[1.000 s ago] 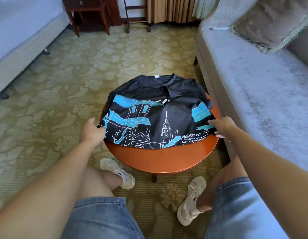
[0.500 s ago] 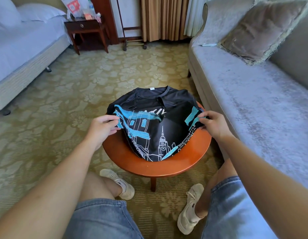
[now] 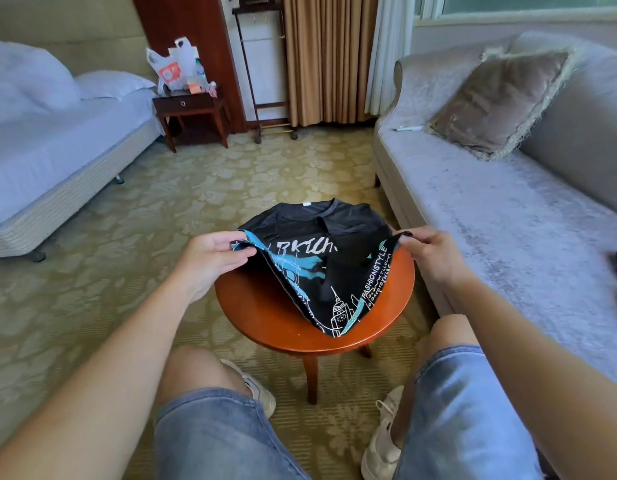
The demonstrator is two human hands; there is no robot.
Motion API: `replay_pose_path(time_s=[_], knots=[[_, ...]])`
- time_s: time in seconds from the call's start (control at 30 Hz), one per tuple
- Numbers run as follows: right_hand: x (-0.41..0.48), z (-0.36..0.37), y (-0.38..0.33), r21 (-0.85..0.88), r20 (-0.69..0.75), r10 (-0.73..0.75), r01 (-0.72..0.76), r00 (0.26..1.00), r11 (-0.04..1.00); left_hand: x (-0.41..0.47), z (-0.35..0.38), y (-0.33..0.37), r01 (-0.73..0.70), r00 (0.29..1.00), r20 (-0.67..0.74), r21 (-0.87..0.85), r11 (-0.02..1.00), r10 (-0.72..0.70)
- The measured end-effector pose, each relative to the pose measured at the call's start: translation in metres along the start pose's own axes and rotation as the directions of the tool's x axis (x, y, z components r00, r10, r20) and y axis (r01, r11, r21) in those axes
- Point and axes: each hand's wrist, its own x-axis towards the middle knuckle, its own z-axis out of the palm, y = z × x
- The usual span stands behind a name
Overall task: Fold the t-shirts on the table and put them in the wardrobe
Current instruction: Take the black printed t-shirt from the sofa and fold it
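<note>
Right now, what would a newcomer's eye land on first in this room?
The black t-shirt with its blue and white city print stands out, lying on a small round wooden table in the middle. The left hand and right hand each pinch a near corner and hold it above the tabletop. A fringed brown cushion sits on the grey sofa at right.

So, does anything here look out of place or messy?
Nothing damaged. A pen lies loose on the sofa seat beside the cushion, an odd spot. The t-shirt sags only because the left hand and right hand hold its corners up above the table.
</note>
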Motion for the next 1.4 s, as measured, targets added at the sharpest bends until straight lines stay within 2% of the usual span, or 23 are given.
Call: replay_pose_path(time_s=[0.13, 0.23, 0.3, 0.47, 0.8, 0.87, 0.93, 1.0, 1.1, 1.2, 1.4], knots=[[-0.014, -0.004, -0.021, 0.025, 0.010, -0.032, 0.032, 0.999, 0.999, -0.019, -0.002, 0.009, -0.061, 0.997, -0.036, 0.060, 0.996, 0.064], [-0.025, -0.007, -0.031, 0.071, 0.047, -0.020, 0.016, 0.999, 0.997, -0.028, -0.004, 0.011, -0.199, 0.956, -0.140, 0.331, 0.922, 0.257], [-0.030, -0.008, -0.035, 0.051, 0.054, -0.036, 0.033, 0.998, 0.998, -0.034, -0.009, 0.013, -0.249, 0.924, -0.162, 0.430, 0.868, 0.346], [-0.038, -0.011, -0.043, 0.054, 0.060, -0.026, 0.023, 0.998, 0.998, -0.049, -0.019, 0.010, -0.215, 0.945, -0.135, 0.429, 0.877, 0.297], [-0.036, -0.026, -0.027, -0.205, 0.101, 0.049, -0.027, 0.994, 0.978, -0.055, -0.040, -0.011, -0.058, 0.983, -0.122, 0.499, 0.865, 0.137], [-0.028, -0.028, -0.024, -0.275, 0.033, 0.077, -0.065, 0.997, 0.959, -0.047, -0.044, -0.015, -0.031, 0.982, -0.149, 0.481, 0.876, 0.116], [-0.014, -0.030, -0.019, -0.337, -0.092, 0.086, -0.112, 0.992, 0.935, -0.032, -0.048, -0.019, 0.009, 0.963, -0.244, 0.461, 0.887, 0.117], [0.004, -0.033, -0.010, -0.340, -0.213, 0.108, -0.177, 0.971, 0.924, -0.013, -0.052, -0.022, 0.057, 0.905, -0.404, 0.421, 0.905, 0.131], [0.035, -0.030, 0.004, -0.265, -0.345, 0.167, -0.267, 0.923, 0.926, 0.024, -0.053, -0.023, 0.075, 0.804, -0.589, 0.236, 0.969, 0.081], [0.072, -0.018, 0.015, -0.221, -0.440, 0.210, -0.332, 0.873, 0.917, 0.066, -0.047, -0.020, 0.080, 0.767, -0.641, 0.036, 0.996, -0.038], [0.170, 0.008, 0.029, -0.250, -0.504, 0.186, -0.348, 0.844, 0.903, 0.169, -0.042, -0.021, 0.105, 0.719, -0.689, -0.021, 0.994, -0.090]])
